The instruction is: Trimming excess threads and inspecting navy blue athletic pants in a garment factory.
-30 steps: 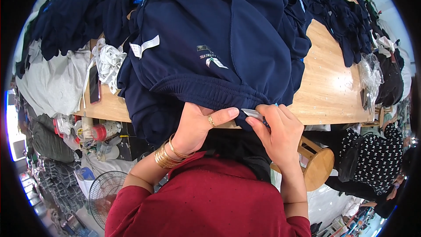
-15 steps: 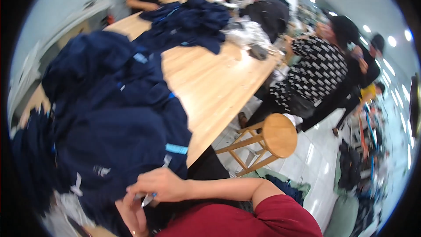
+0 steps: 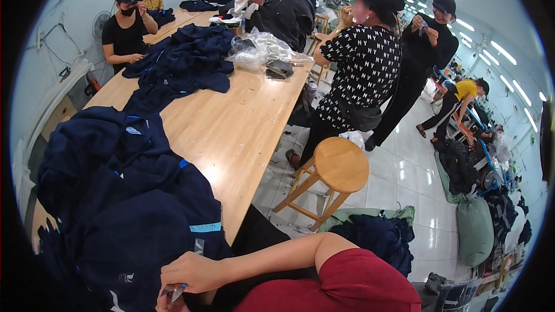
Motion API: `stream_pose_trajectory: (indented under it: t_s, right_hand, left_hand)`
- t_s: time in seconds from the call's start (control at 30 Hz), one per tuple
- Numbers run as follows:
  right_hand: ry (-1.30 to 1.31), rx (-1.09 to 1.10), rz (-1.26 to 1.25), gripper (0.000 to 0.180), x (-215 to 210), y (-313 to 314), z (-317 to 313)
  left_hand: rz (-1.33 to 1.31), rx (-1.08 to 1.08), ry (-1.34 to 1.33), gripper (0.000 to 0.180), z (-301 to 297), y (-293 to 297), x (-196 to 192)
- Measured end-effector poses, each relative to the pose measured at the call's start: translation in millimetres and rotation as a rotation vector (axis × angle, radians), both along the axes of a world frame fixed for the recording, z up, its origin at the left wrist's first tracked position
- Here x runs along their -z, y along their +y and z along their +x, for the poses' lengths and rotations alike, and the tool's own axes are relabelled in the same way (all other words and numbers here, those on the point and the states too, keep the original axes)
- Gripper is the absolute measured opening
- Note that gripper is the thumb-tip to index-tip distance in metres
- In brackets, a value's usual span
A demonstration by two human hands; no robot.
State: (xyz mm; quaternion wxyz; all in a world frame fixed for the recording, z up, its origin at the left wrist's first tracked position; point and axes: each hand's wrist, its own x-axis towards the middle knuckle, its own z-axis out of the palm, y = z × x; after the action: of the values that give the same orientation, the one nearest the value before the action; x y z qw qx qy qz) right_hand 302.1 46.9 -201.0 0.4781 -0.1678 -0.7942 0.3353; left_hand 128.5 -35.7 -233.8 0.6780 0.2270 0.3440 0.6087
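Note:
My right hand [image 3: 195, 271] is closed around a small pair of thread snips [image 3: 177, 292], with pale metal blades and a bit of blue showing below the fingers. Just beneath it, at the lower edge, lies my left hand [image 3: 172, 305]. Most of that hand is cut off, so its fingers cannot be read. Both hands are at the near edge of a heap of dark navy garments [image 3: 144, 228]. A light blue strip [image 3: 206, 227] and a small white print [image 3: 126, 278] show on the cloth.
The wooden table [image 3: 225, 118] carries another navy pile [image 3: 188, 60] and clear plastic bags [image 3: 263, 49]. A round wooden stool [image 3: 341, 164] stands to its right. Floor bundles include navy cloth [image 3: 376, 237] and a green sack [image 3: 476, 231]. Several people stand or sit around.
The view has swung, so the table and people sit further left and lower. My hands have moved slightly down, and less of the left one shows. The snips stay in my right hand.

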Motion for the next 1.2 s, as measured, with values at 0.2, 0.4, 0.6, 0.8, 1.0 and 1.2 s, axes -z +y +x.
stream_pose_trajectory:
  t_s: [0.2, 0.4, 0.6, 0.8, 1.0, 1.2]
  right_hand:
    - [-0.025, 0.033, -0.036, 0.020, 9, 0, -5]
    - [-0.048, 0.005, 0.023, 0.020, -3, -1, 4]
    - [-0.067, -0.013, 0.174, 0.022, 9, 2, 0]
    - [0.003, 0.003, 0.034, 0.021, 6, -3, -4]
    - [-0.020, -0.018, -0.197, 0.022, -1, -2, 3]
    - [-0.031, 0.061, -0.318, 0.012, -13, 2, 16]
  left_hand:
    - [0.024, -0.096, 0.390, 0.028, 9, -2, -5]
    - [-0.136, -0.092, 0.194, 0.027, -3, -7, 4]
    - [0.336, 0.007, 0.140, 0.034, 5, -8, 7]
    - [0.275, -0.008, 0.230, 0.035, -3, -9, 14]
    - [-0.152, -0.057, 0.100, 0.021, 4, -6, -6]
    - [-0.188, -0.307, 0.164, 0.004, 10, -16, -3]
